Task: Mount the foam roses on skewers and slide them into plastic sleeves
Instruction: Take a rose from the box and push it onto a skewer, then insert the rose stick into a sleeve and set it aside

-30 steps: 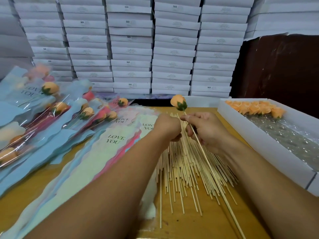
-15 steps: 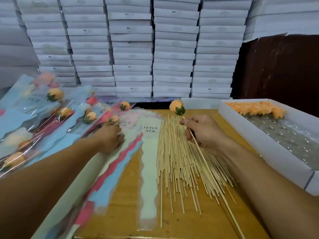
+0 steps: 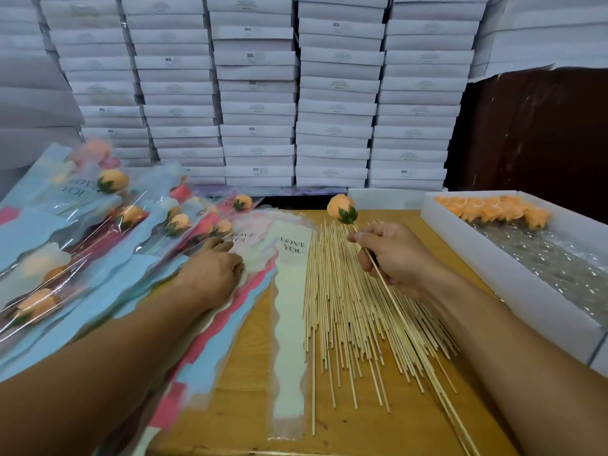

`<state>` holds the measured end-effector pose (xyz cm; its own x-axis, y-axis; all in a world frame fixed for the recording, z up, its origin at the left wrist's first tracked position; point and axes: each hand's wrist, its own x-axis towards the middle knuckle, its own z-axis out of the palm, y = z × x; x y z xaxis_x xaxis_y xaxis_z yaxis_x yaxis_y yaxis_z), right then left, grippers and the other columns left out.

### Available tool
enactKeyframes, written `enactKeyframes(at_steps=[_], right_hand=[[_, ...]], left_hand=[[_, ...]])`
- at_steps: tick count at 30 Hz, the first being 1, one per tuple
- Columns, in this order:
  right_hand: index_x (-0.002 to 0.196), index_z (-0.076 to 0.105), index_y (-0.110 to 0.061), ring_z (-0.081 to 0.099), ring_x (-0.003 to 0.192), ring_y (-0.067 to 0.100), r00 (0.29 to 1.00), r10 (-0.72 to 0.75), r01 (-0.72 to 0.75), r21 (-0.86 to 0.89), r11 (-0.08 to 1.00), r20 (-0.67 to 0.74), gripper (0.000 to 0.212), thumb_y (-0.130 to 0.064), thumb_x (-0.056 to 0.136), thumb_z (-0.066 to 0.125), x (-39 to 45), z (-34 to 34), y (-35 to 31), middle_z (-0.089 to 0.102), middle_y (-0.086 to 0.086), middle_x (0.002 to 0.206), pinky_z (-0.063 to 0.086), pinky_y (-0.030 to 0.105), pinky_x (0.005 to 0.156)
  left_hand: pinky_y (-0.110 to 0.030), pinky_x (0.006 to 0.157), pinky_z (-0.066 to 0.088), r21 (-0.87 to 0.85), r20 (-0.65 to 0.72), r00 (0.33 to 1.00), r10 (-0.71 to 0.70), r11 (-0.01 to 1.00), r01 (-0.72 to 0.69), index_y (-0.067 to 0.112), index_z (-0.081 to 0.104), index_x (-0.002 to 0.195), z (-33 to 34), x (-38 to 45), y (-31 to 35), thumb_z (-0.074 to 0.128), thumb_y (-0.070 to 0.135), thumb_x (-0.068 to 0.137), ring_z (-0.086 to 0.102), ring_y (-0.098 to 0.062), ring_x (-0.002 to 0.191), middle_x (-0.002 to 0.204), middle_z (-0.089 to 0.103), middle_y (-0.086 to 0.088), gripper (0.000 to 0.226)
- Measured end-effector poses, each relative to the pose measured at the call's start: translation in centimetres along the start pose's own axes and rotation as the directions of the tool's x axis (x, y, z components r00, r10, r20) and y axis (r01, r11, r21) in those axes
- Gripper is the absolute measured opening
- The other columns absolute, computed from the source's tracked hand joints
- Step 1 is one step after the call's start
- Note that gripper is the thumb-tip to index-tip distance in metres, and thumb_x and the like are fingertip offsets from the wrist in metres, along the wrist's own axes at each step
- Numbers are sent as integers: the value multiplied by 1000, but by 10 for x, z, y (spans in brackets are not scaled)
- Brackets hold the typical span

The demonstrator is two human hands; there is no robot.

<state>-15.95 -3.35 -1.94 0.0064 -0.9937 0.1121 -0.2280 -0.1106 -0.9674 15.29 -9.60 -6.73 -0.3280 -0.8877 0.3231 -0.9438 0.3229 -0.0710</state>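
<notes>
Right hand (image 3: 393, 258): pinches a mounted skewer (image 3: 388, 289) just below its peach foam rose (image 3: 341, 209); rose end points away, bare end toward the body.

Left hand (image 3: 215, 268): fingers bent onto the fanned stack of empty plastic sleeves (image 3: 253, 258); whether it pinches one cannot be told.

Key relation: sleeves lie left of the rose, long axes roughly parallel to the skewer; left hand nearer.

Filled sleeves (image 3: 98, 225): far left.

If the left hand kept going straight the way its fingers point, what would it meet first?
Probably more of the empty sleeves fanned under the left hand, the "LOVE YOU" print just ahead of its fingers; beyond that, likely the skewer pile.
</notes>
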Motion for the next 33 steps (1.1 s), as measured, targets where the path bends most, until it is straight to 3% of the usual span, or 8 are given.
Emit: enactKeyframes(at_steps=[4, 13, 17, 22, 25, 27, 31, 33], right_hand=[[109, 61, -15, 47, 40, 9, 996, 87, -87, -21, 996, 1, 21, -20, 107, 41, 1, 0, 2, 48, -8, 47, 32, 21, 35], [112, 56, -17, 36, 39, 7, 968, 207, -234, 212, 949, 139, 14, -29, 105, 53, 4, 2, 3, 48, -6, 50, 23, 17, 31], [103, 60, -14, 31, 37, 5, 984, 113, -144, 242, 959, 140, 40, -39, 79, 80, 1, 0, -3, 73, 6, 74, 25, 19, 30], [102, 66, -11, 27, 37, 5, 996, 62, -78, 309, 948, 63, 49, -44, 69, 83, -2, 4, -4, 79, 11, 95, 23, 19, 30], [106, 64, -7, 27, 34, 6, 999, 46, -33, 394, 919, -23, 38, -24, 79, 83, 2, 6, 0, 74, 5, 75, 21, 18, 29], [105, 59, -10, 26, 32, 6, 994, 75, -37, 411, 911, -76, 28, -7, 84, 79, 6, 4, 1, 56, -1, 53, 20, 18, 29], [104, 57, -11, 26, 32, 6, 995, 96, -76, 456, 887, -20, 31, -2, 84, 77, 8, -2, 0, 47, -4, 50, 18, 18, 29], [105, 59, -10, 29, 32, 5, 995, 97, -99, 477, 874, 29, 30, 0, 83, 77, 8, -3, -1, 54, -3, 52, 19, 17, 28]], left_hand=[[-45, 90, 50, 75, 8, 990, -142, 987, 141, 18, 70, 98, -15, 0, 9, 42, 27, 102, 28, -28, 141, 150, 44, -7, 30], [-42, 56, 49, 168, -167, 968, -188, 962, 216, 11, 66, 96, -78, -13, 32, 49, 20, 101, 59, -38, 81, 123, 42, -15, 20], [-42, 77, 52, -92, -208, 975, -81, 994, 63, 9, 71, 99, -88, -24, 73, 48, 22, 102, 62, -38, 94, 135, 47, -21, 26], [-32, 66, 31, -263, -161, 987, -3, 964, -40, 14, 68, 86, -87, -31, 120, 46, 27, 103, 45, -19, 84, 82, 52, -4, 31], [-34, 70, 37, -334, -93, 996, -3, 942, -28, 19, 60, 77, -87, -30, 139, 46, 30, 104, 47, -18, 86, 81, 53, -3, 32], [-35, 78, 46, -375, -61, 998, -5, 927, -18, 17, 69, 92, -87, -28, 148, 47, 34, 103, 57, -23, 95, 96, 64, -6, 30], [-17, 63, 52, -648, 95, 978, -184, 734, 201, 18, 43, 146, -92, -20, 155, 55, 56, 94, 60, -9, 87, 137, 54, -1, 66], [-31, 83, 55, -806, 233, 928, -290, 476, 352, 16, 36, 145, -89, -10, 152, 62, 61, 88, 60, -17, 105, 137, 54, -4, 76]])
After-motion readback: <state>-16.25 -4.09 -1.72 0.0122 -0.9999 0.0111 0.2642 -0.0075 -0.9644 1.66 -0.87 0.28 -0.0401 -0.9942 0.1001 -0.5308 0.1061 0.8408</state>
